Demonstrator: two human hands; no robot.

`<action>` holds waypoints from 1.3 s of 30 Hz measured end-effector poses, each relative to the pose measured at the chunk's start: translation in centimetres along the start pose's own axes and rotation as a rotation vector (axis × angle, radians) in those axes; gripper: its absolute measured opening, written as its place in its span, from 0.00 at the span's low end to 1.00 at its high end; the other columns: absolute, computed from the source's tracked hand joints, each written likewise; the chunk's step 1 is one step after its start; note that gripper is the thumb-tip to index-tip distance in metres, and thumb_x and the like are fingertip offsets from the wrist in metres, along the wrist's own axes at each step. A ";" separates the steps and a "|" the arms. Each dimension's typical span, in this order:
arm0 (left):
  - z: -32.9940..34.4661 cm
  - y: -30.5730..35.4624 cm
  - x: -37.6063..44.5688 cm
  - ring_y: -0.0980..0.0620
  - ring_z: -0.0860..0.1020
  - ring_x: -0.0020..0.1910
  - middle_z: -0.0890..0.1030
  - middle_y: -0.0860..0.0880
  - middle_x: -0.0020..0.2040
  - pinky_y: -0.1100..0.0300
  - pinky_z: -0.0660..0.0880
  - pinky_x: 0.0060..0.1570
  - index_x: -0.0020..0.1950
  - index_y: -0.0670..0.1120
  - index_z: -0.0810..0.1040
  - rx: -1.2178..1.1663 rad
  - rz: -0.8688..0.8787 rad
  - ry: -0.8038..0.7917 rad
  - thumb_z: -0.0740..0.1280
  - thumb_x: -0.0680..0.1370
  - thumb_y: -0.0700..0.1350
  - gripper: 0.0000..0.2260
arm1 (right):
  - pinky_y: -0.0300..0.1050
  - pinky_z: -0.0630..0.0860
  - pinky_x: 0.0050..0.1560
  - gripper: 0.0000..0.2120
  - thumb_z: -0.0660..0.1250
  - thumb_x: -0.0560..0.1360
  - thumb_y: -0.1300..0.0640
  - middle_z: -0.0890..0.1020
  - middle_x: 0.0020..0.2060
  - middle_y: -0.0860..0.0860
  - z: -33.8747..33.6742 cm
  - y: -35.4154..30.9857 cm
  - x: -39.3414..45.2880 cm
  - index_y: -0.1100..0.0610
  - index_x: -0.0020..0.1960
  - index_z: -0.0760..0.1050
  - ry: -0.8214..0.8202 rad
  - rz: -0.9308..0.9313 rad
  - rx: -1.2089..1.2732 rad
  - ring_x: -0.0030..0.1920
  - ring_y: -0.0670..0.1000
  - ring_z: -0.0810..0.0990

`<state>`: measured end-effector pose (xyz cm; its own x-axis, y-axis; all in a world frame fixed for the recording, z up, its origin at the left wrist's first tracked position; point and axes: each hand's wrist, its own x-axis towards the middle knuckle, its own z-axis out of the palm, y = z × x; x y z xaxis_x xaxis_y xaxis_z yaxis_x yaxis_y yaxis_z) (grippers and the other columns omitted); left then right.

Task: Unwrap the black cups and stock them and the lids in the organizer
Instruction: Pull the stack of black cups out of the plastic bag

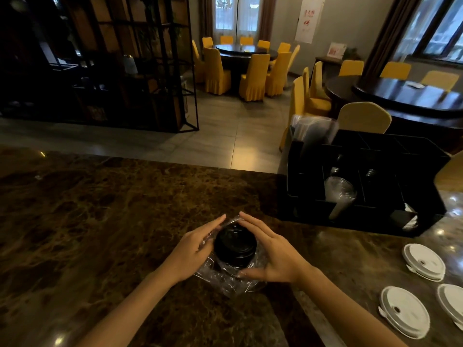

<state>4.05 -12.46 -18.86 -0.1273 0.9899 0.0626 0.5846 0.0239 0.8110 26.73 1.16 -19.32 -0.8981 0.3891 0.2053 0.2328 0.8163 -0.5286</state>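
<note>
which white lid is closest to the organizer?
The upper white lid, farthest up the counter, just below the black organizer. The other two lids lie nearer the bottom edge.

The wall poster bears red marks, too blurred to read

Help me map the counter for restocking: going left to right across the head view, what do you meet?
left hand → black cups in clear wrap → right hand → black organizer → white lids

One head-worn wide-angle view, forward and down over the near marble counter, dining room beyond.
</note>
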 end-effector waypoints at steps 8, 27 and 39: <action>1.2 -1.8 -1.2 0.64 0.52 0.78 0.61 0.68 0.75 0.49 0.53 0.79 0.76 0.68 0.57 0.169 -0.024 -0.058 0.58 0.84 0.51 0.24 | 0.49 0.62 0.80 0.58 0.81 0.64 0.31 0.56 0.82 0.37 2.2 0.7 -0.8 0.40 0.83 0.51 0.009 0.100 0.189 0.81 0.40 0.56; 2.8 -5.6 -2.5 0.58 0.22 0.75 0.30 0.72 0.74 0.48 0.33 0.77 0.78 0.70 0.35 0.608 -0.029 -0.293 0.55 0.69 0.82 0.45 | 0.53 0.44 0.80 0.57 0.68 0.62 0.18 0.53 0.82 0.35 5.2 1.8 -2.5 0.38 0.83 0.51 -0.080 0.281 -0.030 0.83 0.44 0.42; 2.7 -5.0 -2.2 0.52 0.23 0.76 0.39 0.62 0.81 0.46 0.35 0.79 0.80 0.68 0.40 0.647 -0.051 -0.326 0.55 0.69 0.81 0.45 | 0.51 0.53 0.79 0.66 0.80 0.59 0.28 0.54 0.81 0.34 1.6 -0.7 -0.5 0.44 0.84 0.46 0.048 0.123 0.163 0.83 0.42 0.50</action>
<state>3.57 -14.39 -24.67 0.0190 0.9743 -0.2246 0.9541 0.0495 0.2954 26.40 -0.23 -20.35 -0.8470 0.5045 0.1675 0.2727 0.6829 -0.6777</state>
